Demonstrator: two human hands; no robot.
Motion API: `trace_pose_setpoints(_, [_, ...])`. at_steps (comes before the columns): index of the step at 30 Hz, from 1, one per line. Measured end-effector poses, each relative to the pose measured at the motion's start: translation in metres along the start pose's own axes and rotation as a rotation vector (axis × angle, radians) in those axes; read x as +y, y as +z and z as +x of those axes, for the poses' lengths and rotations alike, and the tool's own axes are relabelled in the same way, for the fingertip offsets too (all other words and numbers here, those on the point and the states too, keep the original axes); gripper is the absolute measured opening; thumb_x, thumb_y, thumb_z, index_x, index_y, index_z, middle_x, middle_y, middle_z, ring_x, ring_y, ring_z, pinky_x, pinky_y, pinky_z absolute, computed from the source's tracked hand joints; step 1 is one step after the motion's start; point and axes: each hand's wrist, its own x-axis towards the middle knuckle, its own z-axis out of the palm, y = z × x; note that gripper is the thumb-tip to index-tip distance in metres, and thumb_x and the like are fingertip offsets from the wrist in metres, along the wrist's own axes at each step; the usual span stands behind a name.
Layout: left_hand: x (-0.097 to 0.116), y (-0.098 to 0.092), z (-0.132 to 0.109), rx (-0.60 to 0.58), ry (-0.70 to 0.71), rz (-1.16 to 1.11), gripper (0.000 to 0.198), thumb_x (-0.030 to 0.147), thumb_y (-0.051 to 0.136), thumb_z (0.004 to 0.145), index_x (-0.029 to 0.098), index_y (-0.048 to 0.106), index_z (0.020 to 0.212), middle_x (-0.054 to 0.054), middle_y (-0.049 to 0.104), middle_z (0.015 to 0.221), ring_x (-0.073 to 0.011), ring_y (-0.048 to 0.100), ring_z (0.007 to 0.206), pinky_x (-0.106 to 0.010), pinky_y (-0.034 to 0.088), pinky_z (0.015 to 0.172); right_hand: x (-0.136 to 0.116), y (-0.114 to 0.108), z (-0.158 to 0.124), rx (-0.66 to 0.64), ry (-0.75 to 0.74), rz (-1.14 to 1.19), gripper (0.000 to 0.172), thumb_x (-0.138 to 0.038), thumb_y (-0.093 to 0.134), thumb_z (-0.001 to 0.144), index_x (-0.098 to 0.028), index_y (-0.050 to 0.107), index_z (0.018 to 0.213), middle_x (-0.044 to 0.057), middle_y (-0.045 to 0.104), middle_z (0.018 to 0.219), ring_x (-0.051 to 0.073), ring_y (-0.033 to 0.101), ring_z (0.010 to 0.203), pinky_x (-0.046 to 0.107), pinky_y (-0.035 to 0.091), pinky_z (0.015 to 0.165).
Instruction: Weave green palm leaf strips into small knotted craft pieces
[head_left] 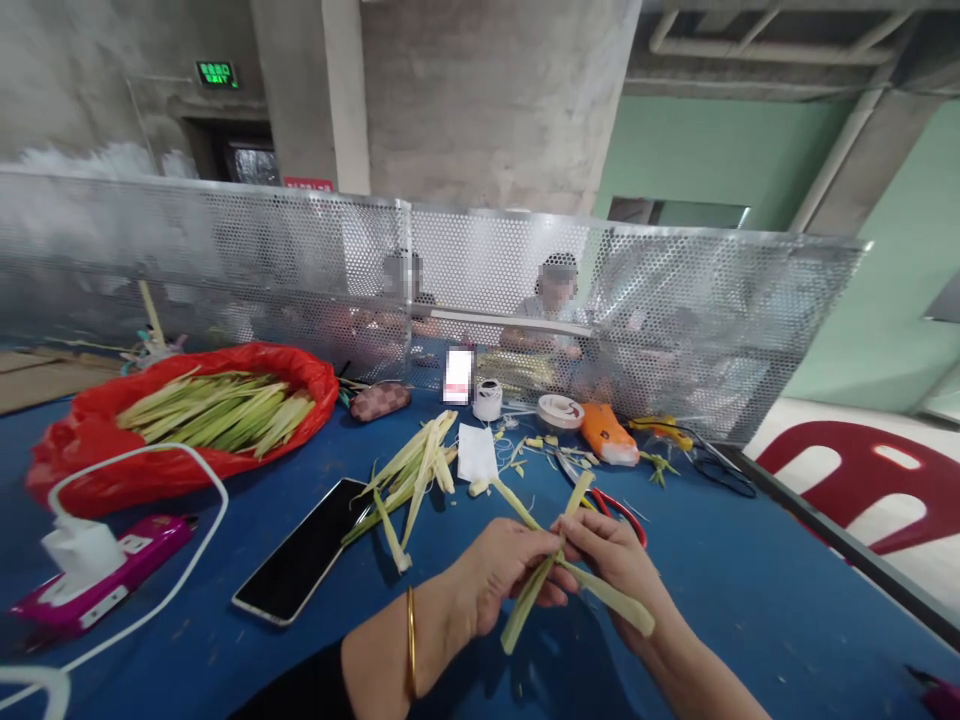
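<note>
My left hand [499,570], with a gold bangle at the wrist, pinches pale green leaf strips [529,600] where they cross. My right hand [611,555] grips the same crossing from the other side, thumb and fingers closed. Strip ends stick out in several directions, two of them towards me. Just beyond my right hand lie scissors with red handles [622,515], partly hidden by it. A loose bunch of pale leaf strips [420,470] rests on the blue table left of centre, close to a black phone [304,550].
A red plastic bag [225,470] full of leaf strips stands at the left, near a purple power strip [105,580] with a white cable. Tape [560,412], thread [487,400] and an orange packet [609,434] lie before a perforated metal screen [300,260]. Two people sit behind it.
</note>
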Motion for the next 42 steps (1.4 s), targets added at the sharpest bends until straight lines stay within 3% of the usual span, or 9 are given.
trace_pose_setpoints(9, [-0.005,0.003,-0.001,-0.023,0.060,-0.096,0.030,0.036,0.073,0.061,0.011,0.071,0.077,-0.007,0.069,0.062,-0.0138,0.061,0.052,-0.028,0.051,0.064,0.008,0.004,0.003,0.238,-0.100,-0.038,0.041,-0.056,0.083,0.052,-0.018,0.076,0.066,0.006,0.067,0.062,0.020,0.059,0.058,0.029,0.048,0.053])
trace_pose_setpoints(12, [-0.001,0.003,0.000,0.069,0.178,-0.185,0.038,0.041,0.076,0.060,0.011,0.071,0.083,-0.007,0.070,0.064,-0.0154,0.063,0.058,-0.029,0.051,0.070,0.011,0.002,0.006,0.287,-0.130,-0.119,0.042,-0.058,0.082,0.049,-0.020,0.077,0.067,0.008,0.071,0.070,0.027,0.064,0.071,0.032,0.052,0.062])
trace_pose_setpoints(17, [0.002,-0.003,0.010,0.189,0.348,-0.288,0.048,0.036,0.084,0.050,0.012,0.071,0.090,-0.006,0.072,0.067,-0.0196,0.065,0.062,-0.034,0.051,0.070,0.015,0.009,-0.001,0.072,-0.146,-0.081,0.035,-0.054,0.077,0.064,-0.020,0.075,0.074,0.005,0.070,0.073,0.024,0.065,0.073,0.032,0.053,0.069])
trace_pose_setpoints(20, [0.004,-0.001,0.007,0.196,0.351,-0.280,0.041,0.028,0.082,0.053,0.012,0.073,0.089,-0.006,0.072,0.068,-0.0213,0.068,0.075,-0.032,0.050,0.079,0.015,0.015,-0.005,0.049,-0.101,-0.062,0.037,-0.050,0.081,0.060,-0.020,0.074,0.080,0.006,0.072,0.082,0.026,0.066,0.085,0.033,0.052,0.078])
trace_pose_setpoints(23, [0.007,0.003,0.000,0.191,0.343,-0.269,0.037,0.026,0.080,0.057,0.012,0.074,0.092,-0.007,0.074,0.074,-0.0210,0.068,0.081,-0.031,0.049,0.083,0.015,0.019,-0.008,0.110,-0.112,-0.152,0.038,-0.053,0.079,0.061,-0.017,0.071,0.068,0.005,0.067,0.069,0.021,0.061,0.069,0.029,0.049,0.065])
trace_pose_setpoints(25, [0.009,0.005,-0.004,0.169,0.317,-0.266,0.038,0.027,0.080,0.059,0.012,0.074,0.092,-0.008,0.074,0.075,-0.0217,0.068,0.081,-0.031,0.049,0.081,0.013,0.022,-0.011,0.083,-0.092,-0.208,0.042,-0.056,0.077,0.062,-0.016,0.065,0.057,0.001,0.058,0.055,0.016,0.050,0.055,0.026,0.042,0.053])
trace_pose_setpoints(27, [0.010,0.006,-0.004,0.153,0.303,-0.251,0.037,0.028,0.081,0.058,0.012,0.074,0.090,-0.009,0.074,0.074,-0.0224,0.068,0.082,-0.031,0.048,0.079,0.008,0.026,-0.015,0.063,-0.096,-0.210,0.044,-0.058,0.074,0.063,-0.016,0.064,0.056,0.000,0.054,0.053,0.014,0.044,0.053,0.025,0.039,0.051])
trace_pose_setpoints(34, [0.010,0.005,-0.003,0.165,0.348,-0.243,0.039,0.032,0.083,0.057,0.012,0.074,0.089,-0.007,0.072,0.071,-0.0226,0.067,0.082,-0.032,0.047,0.080,-0.004,0.026,-0.022,-0.028,-0.240,-0.270,0.036,-0.046,0.066,0.077,-0.019,0.058,0.055,0.004,0.062,0.073,0.022,0.056,0.079,0.031,0.046,0.077])
trace_pose_setpoints(42, [0.004,0.001,0.001,0.194,0.340,-0.274,0.034,0.028,0.081,0.059,0.013,0.074,0.088,-0.007,0.073,0.077,-0.0216,0.065,0.088,-0.031,0.045,0.089,-0.007,0.025,-0.021,-0.107,-0.292,-0.334,0.035,-0.041,0.064,0.080,-0.021,0.061,0.052,0.006,0.063,0.073,0.027,0.059,0.095,0.035,0.046,0.087])
